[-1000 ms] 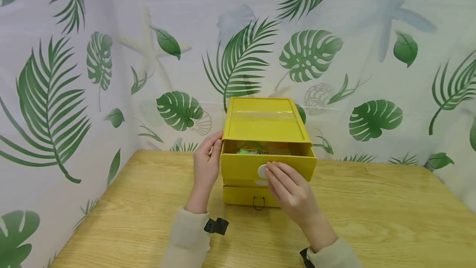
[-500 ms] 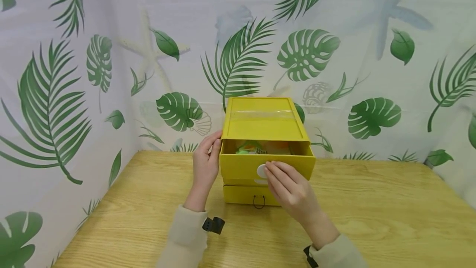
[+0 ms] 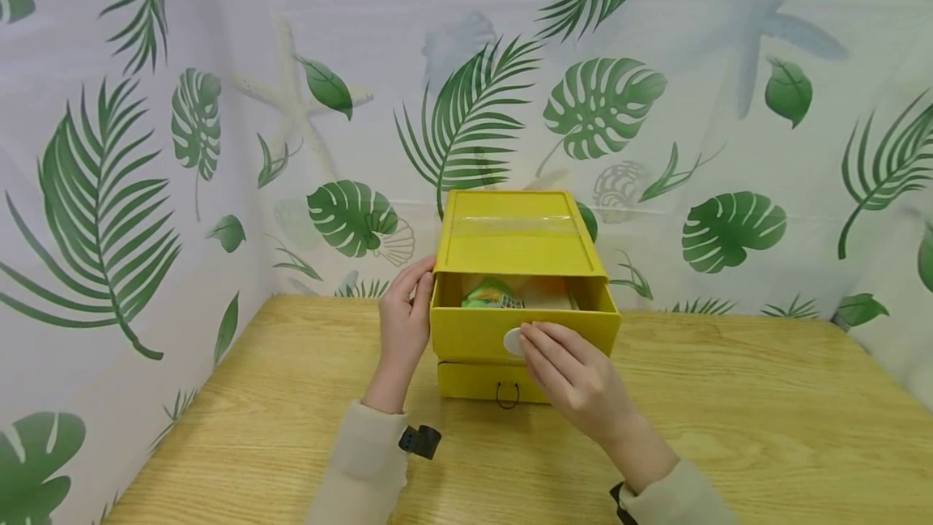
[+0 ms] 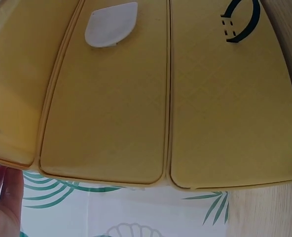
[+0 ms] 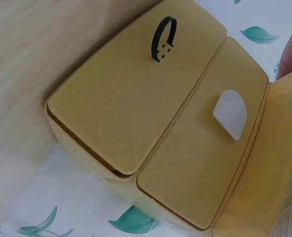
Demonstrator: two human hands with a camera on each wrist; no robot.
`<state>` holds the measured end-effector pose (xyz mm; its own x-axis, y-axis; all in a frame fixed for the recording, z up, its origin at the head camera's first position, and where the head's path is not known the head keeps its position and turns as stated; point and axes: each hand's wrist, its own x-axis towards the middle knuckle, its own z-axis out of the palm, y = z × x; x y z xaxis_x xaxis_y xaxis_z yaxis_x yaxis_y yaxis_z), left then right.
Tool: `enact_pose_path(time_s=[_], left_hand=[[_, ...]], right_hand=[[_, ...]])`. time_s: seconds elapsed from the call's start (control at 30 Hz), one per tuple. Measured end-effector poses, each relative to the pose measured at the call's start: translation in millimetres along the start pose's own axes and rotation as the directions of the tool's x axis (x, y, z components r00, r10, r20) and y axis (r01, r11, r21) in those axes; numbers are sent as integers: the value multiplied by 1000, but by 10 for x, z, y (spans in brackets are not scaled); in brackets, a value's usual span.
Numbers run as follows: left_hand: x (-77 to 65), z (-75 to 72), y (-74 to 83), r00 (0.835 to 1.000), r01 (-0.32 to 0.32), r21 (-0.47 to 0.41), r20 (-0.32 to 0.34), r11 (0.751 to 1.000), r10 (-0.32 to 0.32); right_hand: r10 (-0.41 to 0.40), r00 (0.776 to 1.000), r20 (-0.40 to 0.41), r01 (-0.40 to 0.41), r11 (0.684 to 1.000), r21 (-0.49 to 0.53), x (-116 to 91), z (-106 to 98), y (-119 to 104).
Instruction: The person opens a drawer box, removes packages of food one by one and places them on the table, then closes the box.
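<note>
A yellow drawer cabinet [image 3: 517,241] stands on the table, its top drawer [image 3: 474,339] pulled partly out. Inside that drawer show a green packet [image 3: 490,295] and something pale beside it. The right hand [image 3: 579,383] pinches the white round knob [image 3: 513,342] on the drawer front with thumb and fingertips. Against the cabinet's left side rests the left hand [image 3: 405,314], fingers extended along the wall, its thumb near the front edge. In both wrist views the lower two drawers are closed, one with a white half-round handle [image 4: 111,24], the lowest with a black loop handle [image 5: 164,39].
A wooden table [image 3: 291,428] carries the cabinet near its back edge. Behind rises a white backdrop [image 3: 466,23] printed with green leaves, folding forward on the left. Clear tape [image 3: 517,225] crosses the cabinet top.
The top drawer has come a little further out toward the person, showing more of its contents and covering the handle below. The right hand moved with it; the left hand kept its place.
</note>
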<state>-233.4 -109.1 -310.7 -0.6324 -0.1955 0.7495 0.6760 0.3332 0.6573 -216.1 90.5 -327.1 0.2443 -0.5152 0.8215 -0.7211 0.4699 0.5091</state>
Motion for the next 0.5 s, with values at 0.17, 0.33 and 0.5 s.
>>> enact_pose_path(time_s=[0.17, 0.33, 0.5], left_hand=[[1, 12, -23, 1000, 6, -1, 5, 1000, -6], [-4, 37, -250, 1000, 6, -14, 1, 1000, -6], [-16, 56, -383, 1000, -15, -26, -7, 1000, 14]], right_hand=[[-30, 1000, -6, 30, 999, -14, 38, -33, -9], [-58, 998, -10, 58, 998, -14, 77, -66, -24], [-67, 998, -4, 67, 998, -1, 98, -103, -44]])
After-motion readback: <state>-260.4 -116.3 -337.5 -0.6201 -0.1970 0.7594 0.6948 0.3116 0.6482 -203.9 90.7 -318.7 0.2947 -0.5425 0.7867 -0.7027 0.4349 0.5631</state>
